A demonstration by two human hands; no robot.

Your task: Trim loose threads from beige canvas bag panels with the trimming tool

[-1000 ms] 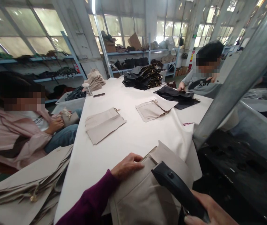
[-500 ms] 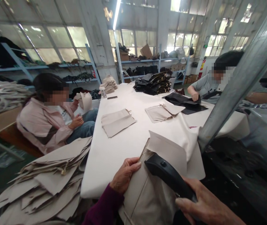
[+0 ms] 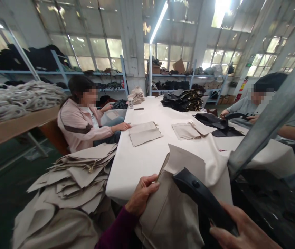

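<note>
A beige canvas panel (image 3: 169, 214) hangs over the near edge of the counter (image 3: 126, 180), lower centre of frame. It is judged soft, light and limp, best taken by its edge. The left hand (image 3: 142, 193) grips that edge closed; the right hand (image 3: 243, 230) is clamped on a black hand tool (image 3: 204, 197) resting against the panel. No readable label.

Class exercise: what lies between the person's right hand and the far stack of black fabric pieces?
The head view shows a held beige fabric flap, then a flat beige panel on the white table, between the right hand and the black stack.
</note>
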